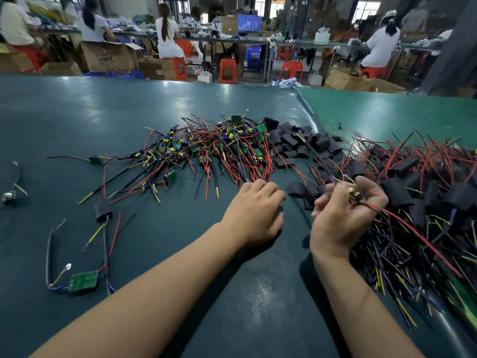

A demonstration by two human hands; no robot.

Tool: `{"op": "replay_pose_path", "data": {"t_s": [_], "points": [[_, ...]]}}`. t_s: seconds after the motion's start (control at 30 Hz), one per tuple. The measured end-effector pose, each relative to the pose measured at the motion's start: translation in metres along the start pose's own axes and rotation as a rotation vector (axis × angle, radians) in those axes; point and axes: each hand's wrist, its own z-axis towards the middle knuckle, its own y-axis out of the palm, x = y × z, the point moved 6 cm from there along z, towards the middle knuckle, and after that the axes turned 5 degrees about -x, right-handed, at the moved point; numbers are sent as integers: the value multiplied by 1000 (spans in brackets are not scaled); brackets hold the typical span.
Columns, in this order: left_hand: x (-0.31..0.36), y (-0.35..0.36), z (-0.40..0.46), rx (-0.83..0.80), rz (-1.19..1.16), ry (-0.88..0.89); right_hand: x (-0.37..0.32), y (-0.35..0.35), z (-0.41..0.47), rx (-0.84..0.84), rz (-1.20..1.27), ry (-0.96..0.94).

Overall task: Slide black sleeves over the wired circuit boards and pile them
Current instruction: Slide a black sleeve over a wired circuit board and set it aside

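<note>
The person sits at a green counter (103,120), and the big tangle of bare wired circuit boards (206,148) in the middle of it serves here as the landmark. This tangle is large, with many green boards and red, black and yellow wires, so much work is left.

To the right of the tangle, touching its edge, lies a heap of empty black sleeves (296,143). Further right of the tangle, at the counter's right side, is the pile of finished boards (426,192), each with a black sleeve on it and its wires sticking out. This pile looks about as large as the tangle, so the task seems to be near the middle, as far as one can judge.

The right hand (346,215), in front and right of the tangle, pinches one wired board (354,194) between thumb and fingers; the board has no sleeve on it yet. The left hand (255,213), just in front of the tangle, hovers with the fingers bent downward and seems to hold nothing; probably it reaches for a sleeve, as a few loose sleeves (300,191) lie between the two hands.

Left of the tangle, well apart, lie one bare board (84,281) and one sleeved board (103,211).
</note>
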Motion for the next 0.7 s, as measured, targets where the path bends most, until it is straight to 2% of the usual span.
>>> {"op": "replay_pose_path", "data": {"t_s": [0.23,0.37,0.5,0.63,0.7], "points": [[11,19,36,-225,-204,6,3,-3,-1,-34,-9,58],[10,11,25,-124,28,31,11,1,2,-87,-24,151],[-4,-4,-10,-71,113,50,16,12,-4,-226,-20,208],[-27,-13,-57,54,-19,25,24,23,-13,-384,0,341],[-40,-13,-70,101,-124,-23,24,27,-15,-430,-33,337]]}}
